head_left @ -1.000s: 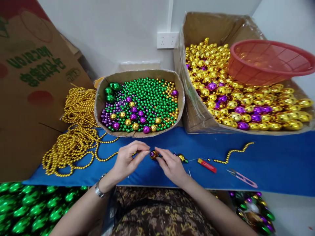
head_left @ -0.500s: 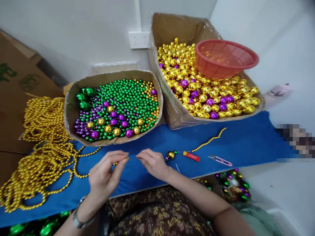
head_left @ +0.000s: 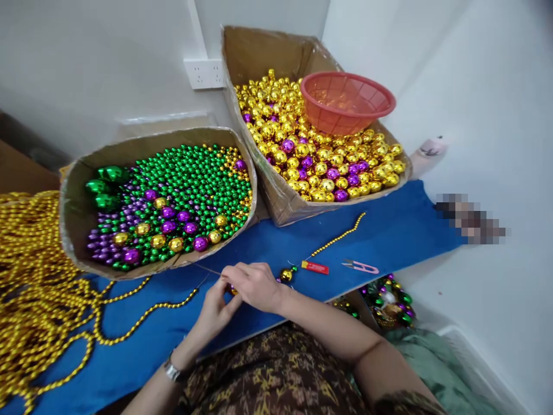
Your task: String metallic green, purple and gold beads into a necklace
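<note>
Bead string [head_left: 151, 308] runs roughly left-right across the blue tabletop [head_left: 389, 230], long axis sloping slightly up toward the right; near end comes in at the hands, far end trails left into the gold strand pile [head_left: 30, 288]. Left hand [head_left: 216, 305] fingers pinched closed at the string's end, by a small purple and gold bead [head_left: 233, 290]. Right hand [head_left: 254, 283] curled, fingertips meeting the left's at that bead; exactly what it grips is hidden. String sits left of and below both hands, touching them only at the pinch. Just right of the right hand: gold ball with green bead [head_left: 287, 274], then red lighter [head_left: 315, 267], pink snips [head_left: 360, 266]. Box of green, purple and gold beads [head_left: 73, 230] sits just behind the hands.
</note>
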Motion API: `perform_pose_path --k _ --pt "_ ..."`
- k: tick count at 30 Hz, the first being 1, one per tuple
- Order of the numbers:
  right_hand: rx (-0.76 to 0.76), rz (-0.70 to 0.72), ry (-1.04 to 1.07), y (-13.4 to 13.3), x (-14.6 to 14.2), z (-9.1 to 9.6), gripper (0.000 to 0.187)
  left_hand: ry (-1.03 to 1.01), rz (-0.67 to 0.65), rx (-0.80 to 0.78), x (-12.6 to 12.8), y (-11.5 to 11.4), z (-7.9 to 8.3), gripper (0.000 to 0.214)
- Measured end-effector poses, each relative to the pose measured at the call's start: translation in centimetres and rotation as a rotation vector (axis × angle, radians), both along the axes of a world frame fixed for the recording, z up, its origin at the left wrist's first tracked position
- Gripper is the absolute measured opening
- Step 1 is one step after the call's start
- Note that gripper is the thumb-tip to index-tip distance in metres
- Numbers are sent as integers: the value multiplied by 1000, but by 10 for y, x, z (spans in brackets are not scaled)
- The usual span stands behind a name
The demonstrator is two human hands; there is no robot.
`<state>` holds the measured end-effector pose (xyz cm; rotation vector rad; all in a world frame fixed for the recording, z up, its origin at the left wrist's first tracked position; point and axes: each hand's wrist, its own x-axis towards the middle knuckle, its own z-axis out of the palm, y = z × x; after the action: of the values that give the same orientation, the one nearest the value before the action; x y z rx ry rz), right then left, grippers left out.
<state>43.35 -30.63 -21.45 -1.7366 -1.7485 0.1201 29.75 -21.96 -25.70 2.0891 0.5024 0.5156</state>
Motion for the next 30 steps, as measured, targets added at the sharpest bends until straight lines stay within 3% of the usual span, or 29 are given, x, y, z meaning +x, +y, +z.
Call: perform_pose_path --k 3,6,9,12,15,17,20,24,27,30 --pt "63 -71 248 -7 5 15 21 -57 23 171 15 9 9 10" --pt "90 -114 565 -18 15 31 20 -108 10 264 27 16 25 21" --pt "133 -151 825 -33 35 55 17 -126 -11 315 33 19 27 23" --pt "358 -221 990 -54 62 89 14 -117 -22 356 32 20 11 21" --pt "608 -317 995 -77 85 123 8 -99 -46 423 25 23 -12 24" --pt "690 -382 966 -88 94 137 7 -58 -112 505 19 27 -25 27" --pt "725 -438 947 -94 97 138 7 80 -218 635 10 33 -33 34" --pt "671 -378 996 -87 93 125 10 222 -201 678 -1 37 -25 42" --pt "618 -300 1033 -81 87 119 13 175 -172 638 -7 31 -14 52" --pt "504 -258 1036 -75 78 114 13 43 -150 590 -8 18 1 49"
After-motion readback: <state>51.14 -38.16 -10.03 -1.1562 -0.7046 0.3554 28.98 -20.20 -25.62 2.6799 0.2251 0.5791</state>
